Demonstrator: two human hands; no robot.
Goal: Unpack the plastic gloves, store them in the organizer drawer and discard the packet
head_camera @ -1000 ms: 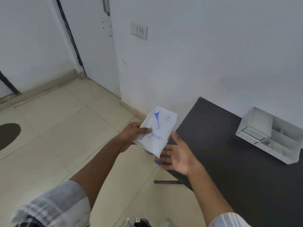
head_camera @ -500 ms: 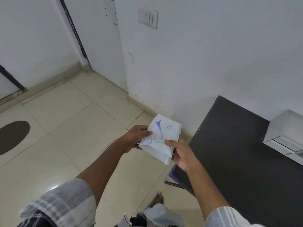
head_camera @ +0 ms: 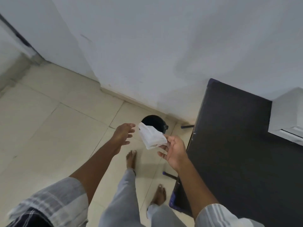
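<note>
Floor bin half-hidden behind packet.

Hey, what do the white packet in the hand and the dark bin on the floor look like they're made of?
The packet looks like thin matte paper or plastic film: it crumples and sags from the right hand. The bin looks like black moulded plastic, judging by its smooth round rim, though blur leaves this uncertain.

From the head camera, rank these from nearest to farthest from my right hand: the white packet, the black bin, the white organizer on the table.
1. White packet: pinched in the right hand, touching it.
2. Black bin: on the floor just beyond the packet, by the wall.
3. White organizer: far right on the dark table.
</note>
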